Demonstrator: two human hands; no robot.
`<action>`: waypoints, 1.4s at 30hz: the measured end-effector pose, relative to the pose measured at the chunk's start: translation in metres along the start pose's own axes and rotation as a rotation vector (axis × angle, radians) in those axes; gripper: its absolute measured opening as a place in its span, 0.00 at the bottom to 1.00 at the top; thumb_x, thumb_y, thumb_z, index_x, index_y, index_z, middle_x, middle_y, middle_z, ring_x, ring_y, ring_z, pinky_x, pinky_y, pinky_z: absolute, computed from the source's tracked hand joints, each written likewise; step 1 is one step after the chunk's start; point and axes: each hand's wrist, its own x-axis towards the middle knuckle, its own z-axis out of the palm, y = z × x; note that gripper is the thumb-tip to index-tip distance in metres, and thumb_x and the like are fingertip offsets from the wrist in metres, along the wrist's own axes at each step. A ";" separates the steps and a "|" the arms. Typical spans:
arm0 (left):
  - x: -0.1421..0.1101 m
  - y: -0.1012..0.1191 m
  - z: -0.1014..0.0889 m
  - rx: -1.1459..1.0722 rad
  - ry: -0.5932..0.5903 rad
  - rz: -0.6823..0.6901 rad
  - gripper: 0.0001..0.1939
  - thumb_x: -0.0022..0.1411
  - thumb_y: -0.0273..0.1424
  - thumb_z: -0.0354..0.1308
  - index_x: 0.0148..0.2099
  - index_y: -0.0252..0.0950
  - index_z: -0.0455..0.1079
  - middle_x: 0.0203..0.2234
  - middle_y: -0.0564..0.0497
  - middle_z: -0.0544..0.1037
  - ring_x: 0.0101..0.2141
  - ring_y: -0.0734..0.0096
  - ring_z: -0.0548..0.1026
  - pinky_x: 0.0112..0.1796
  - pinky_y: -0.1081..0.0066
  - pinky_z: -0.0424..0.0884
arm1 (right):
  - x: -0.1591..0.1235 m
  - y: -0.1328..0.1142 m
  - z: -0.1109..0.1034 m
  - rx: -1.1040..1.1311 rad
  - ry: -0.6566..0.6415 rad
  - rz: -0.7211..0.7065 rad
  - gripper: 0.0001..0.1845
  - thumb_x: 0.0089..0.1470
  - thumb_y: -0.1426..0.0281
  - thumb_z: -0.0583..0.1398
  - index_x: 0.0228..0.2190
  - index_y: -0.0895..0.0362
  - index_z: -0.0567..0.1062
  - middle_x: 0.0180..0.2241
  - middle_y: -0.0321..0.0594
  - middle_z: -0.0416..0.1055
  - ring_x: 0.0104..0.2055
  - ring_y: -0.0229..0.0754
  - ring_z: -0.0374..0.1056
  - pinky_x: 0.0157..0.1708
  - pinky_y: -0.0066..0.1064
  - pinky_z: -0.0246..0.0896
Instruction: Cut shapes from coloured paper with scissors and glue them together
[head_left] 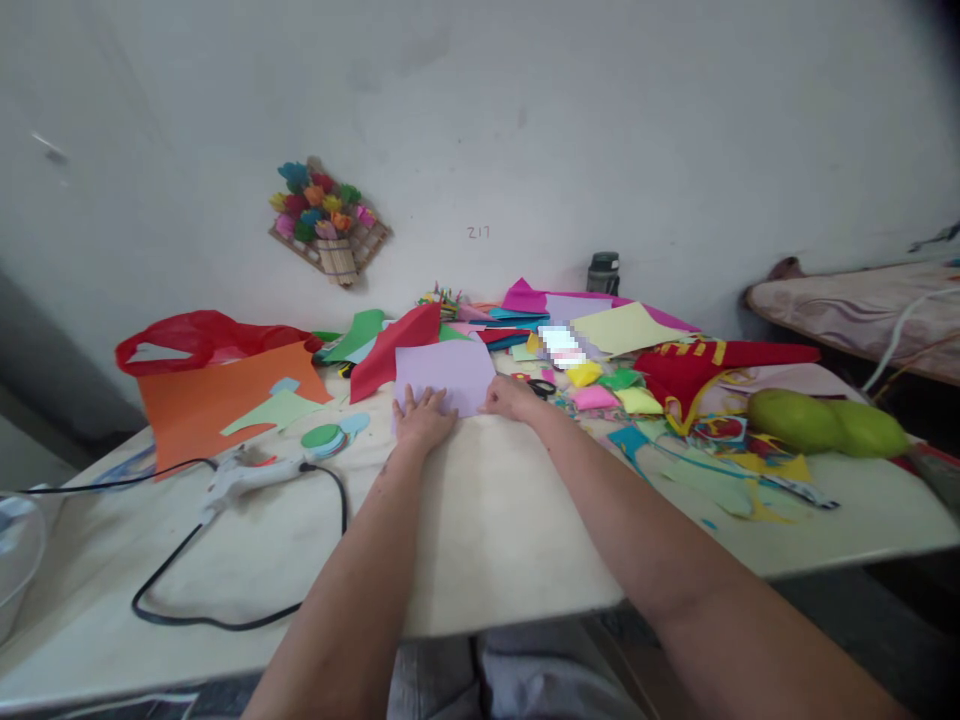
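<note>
A light purple craft sheet [450,372] lies on the white table in front of me. My left hand [424,418] rests flat on its lower left part, fingers spread. At the sheet's lower right corner, the fingers of my right hand [511,398] are closed on the edge in a pinch. A red sheet [397,350] lies against the left side of the purple one. Just right of my right hand are black-handled scissors [541,387], partly covered by other things.
To the left lie an orange sheet [217,395], round green and blue pieces [324,440] and a white glue gun [251,477] with a black cord. Small coloured packets [594,397], a red cloth item [686,375], a green gourd-like object [825,422] and a cutter knife [799,490] are on the right.
</note>
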 end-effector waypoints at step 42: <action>-0.011 0.023 -0.007 0.224 0.245 0.630 0.24 0.60 0.24 0.45 0.53 0.53 0.65 0.60 0.58 0.56 0.62 0.63 0.43 0.58 0.52 0.31 | -0.006 0.041 -0.006 -0.169 0.065 -0.024 0.15 0.47 0.56 0.59 0.27 0.55 0.76 0.49 0.43 0.63 0.53 0.52 0.54 0.52 0.43 0.43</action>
